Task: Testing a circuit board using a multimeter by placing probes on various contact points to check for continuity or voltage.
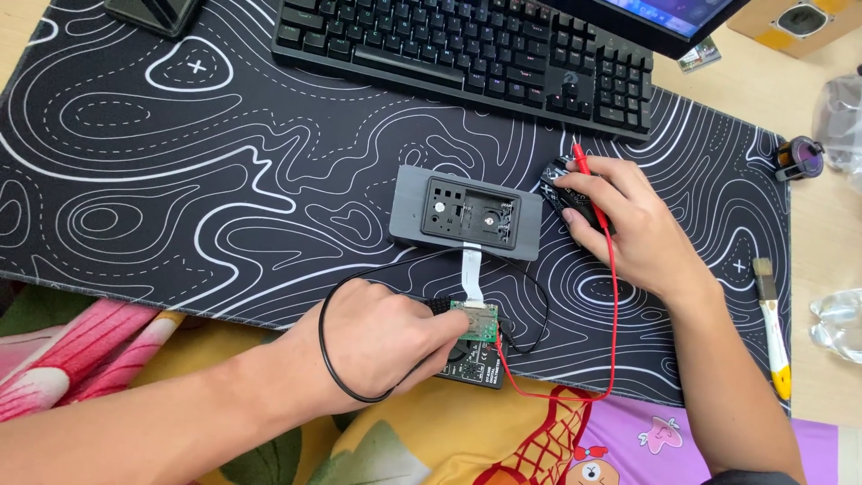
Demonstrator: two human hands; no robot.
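My left hand (395, 337) presses its fingers on a small green circuit board (479, 321) at the front edge of the desk mat, over a black meter-like device (480, 366). A white ribbon cable (470, 274) joins the board to an opened grey device case (467, 214) in the middle of the mat. My right hand (628, 224) rests on a black computer mouse (566, 193) and also holds a red probe (582, 162). A red lead (614, 296) and a black lead (325, 337) loop from the probes back to the meter.
A black desk mat with white contour lines (180, 180) covers the desk. A black keyboard (467, 49) lies at the back, with a monitor base behind it. A small brush (772, 328) lies at the right, near clear plastic bags (840, 323). Patterned cloth lies in front.
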